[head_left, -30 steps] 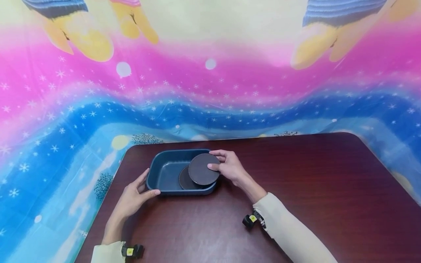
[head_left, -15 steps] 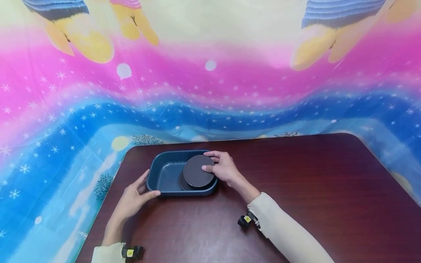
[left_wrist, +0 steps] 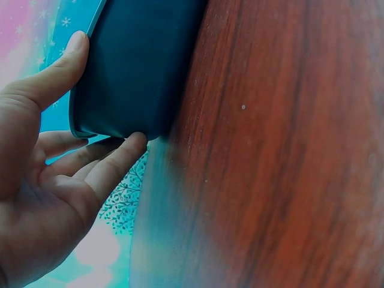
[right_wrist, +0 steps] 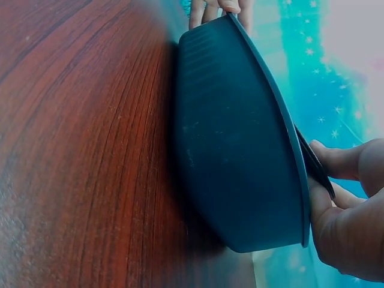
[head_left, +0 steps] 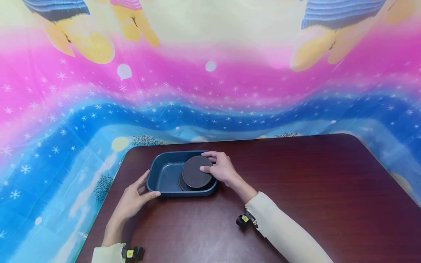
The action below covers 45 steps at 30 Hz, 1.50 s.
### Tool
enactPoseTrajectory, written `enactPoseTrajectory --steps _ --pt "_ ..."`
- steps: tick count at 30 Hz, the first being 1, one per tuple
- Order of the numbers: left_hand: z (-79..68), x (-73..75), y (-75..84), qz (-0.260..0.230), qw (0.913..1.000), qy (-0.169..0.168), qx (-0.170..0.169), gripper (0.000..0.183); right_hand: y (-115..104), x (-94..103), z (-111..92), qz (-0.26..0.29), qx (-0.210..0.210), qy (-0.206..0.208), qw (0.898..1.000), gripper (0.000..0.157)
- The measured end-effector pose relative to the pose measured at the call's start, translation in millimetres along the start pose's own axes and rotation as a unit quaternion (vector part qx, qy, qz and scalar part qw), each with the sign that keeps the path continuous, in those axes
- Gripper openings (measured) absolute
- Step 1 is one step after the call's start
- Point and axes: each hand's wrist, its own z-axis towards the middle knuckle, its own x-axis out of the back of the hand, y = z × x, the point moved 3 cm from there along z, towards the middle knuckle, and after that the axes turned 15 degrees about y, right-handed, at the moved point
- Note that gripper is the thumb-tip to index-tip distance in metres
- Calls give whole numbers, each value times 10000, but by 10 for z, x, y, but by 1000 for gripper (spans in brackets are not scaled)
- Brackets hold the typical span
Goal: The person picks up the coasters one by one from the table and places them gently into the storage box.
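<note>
A dark blue-green plastic bin (head_left: 164,171) with rounded corners stands at the left back of the table. My left hand (head_left: 131,200) holds its left end, the thumb at the near rim and the fingers against the end wall; the left wrist view shows this hand (left_wrist: 66,162) from below. My right hand (head_left: 223,168) pinches a round dark brown coaster (head_left: 194,173), thumb on top and fingers behind it. The coaster is tilted over the bin's right part; in the right wrist view its edge (right_wrist: 313,162) rises past the rim. Another round coaster (head_left: 181,183) lies in the bin, mostly hidden underneath.
The reddish-brown wooden table (head_left: 296,190) has rounded far corners. Behind and left of it hangs a pink and blue cloth (head_left: 210,91) printed with snowflakes. Each cuff carries a black camera, the left (head_left: 133,252) and the right (head_left: 242,220).
My right hand has moved left with its coaster, which now covers more of the coaster lying in the bin. The left hand and the bin have stayed in place.
</note>
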Motion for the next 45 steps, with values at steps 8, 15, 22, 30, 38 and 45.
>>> enactPoseTrajectory --steps 8,15,22,30,38,45 --pt "10 16 7 24 10000 11 7 99 -40 -34 1 -193 144 -134 9996 46" --pt "12 21 24 57 10000 0 -1 99 -80 -59 -17 -256 252 -196 9992 48" --pt "18 21 22 98 9999 12 -22 99 -89 -82 -3 -523 411 -325 9973 49" --pt "9 20 24 142 9999 23 -14 98 -163 -72 -42 -1323 1206 -666 9816 54" --pt "-4 13 40 167 9999 -14 -12 99 -213 99 -138 -1216 1634 -281 9786 57" --pt "-2 5 36 217 9997 -24 -55 101 -99 339 -192 -850 1403 -205 9862 57"
